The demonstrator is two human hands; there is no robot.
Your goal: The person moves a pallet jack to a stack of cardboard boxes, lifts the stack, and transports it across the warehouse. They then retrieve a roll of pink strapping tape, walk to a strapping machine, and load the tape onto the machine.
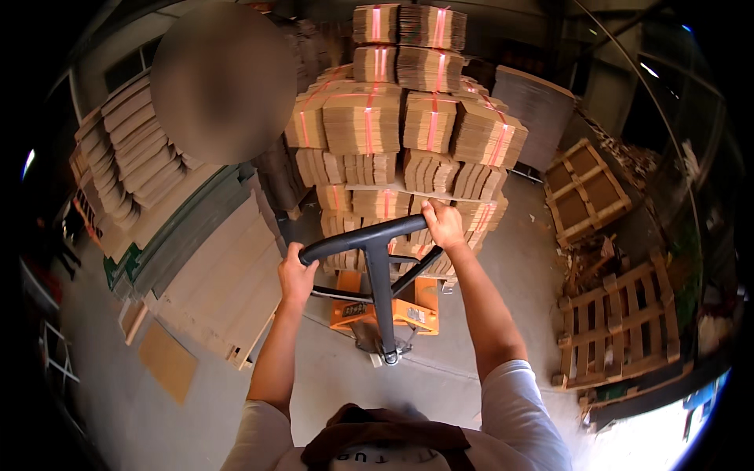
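Both my arms reach forward to the black handle [363,237] of an orange pallet truck [428,302]. My left hand [296,276] is closed round the handle's left end. At the right end, higher up, my right hand [444,224] grips the same bar. The handle's shaft slopes down to the truck's wheel and base near my feet. Just beyond the truck rises a tall load of bundled cardboard [363,122], tied with pink straps and stacked in several layers. The lowest part of the load is partly hidden behind the handle and the truck body.
Stacked cardboard sheets [212,282] stand on a pallet close by on the left, with a loose tan sheet [167,361] on the floor. Wooden pallets [616,326] lean at the right, near a wood-framed panel [585,192]. A grey stack [534,110] stands behind the load.
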